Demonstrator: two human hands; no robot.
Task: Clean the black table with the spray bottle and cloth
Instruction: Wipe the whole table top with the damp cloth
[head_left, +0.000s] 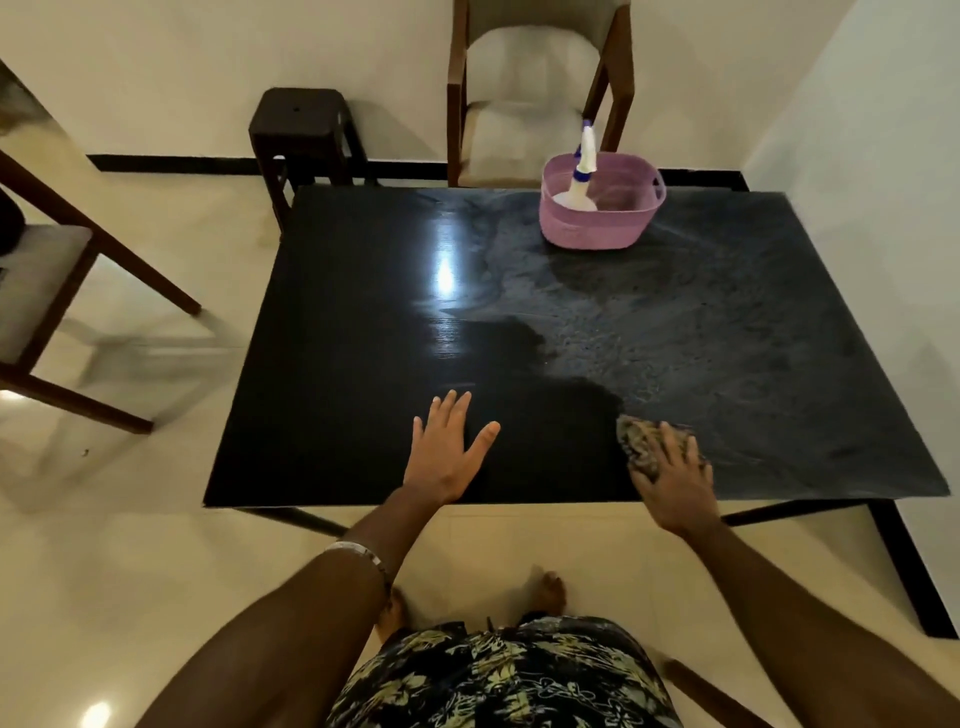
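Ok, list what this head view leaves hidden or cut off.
- Spray bottle: its lower body sits behind the purple basket wall; liquid level unreadable.
- Cloth: the right hand covers much of it.
- Table under the left hand palm: unseen.
- Chair behind the table: top cut by the frame edge.
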